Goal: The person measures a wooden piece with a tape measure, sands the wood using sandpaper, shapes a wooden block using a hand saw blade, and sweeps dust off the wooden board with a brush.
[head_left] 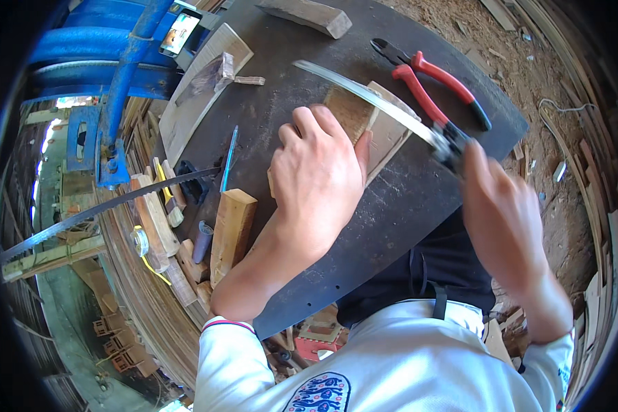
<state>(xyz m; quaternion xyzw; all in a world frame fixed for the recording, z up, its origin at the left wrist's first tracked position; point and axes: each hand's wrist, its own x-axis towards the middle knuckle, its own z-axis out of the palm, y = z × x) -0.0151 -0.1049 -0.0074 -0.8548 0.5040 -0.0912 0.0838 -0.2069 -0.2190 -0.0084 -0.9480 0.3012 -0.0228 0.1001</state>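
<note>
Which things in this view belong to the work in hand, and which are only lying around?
Apparently in use:
- blade, in the right hand
- wood, under the left hand

Apparently lying around:
- pliers
- phone
- tape measure

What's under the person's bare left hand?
A brown, flat-sided wooden block shows beyond the bare left hand, above the dark, flat tabletop. Whatever lies directly beneath the palm is covered.

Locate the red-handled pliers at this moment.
In the head view, the red-handled pliers lie toward the upper right of the dark tabletop, just beyond the pale blade held in the right hand.
</note>
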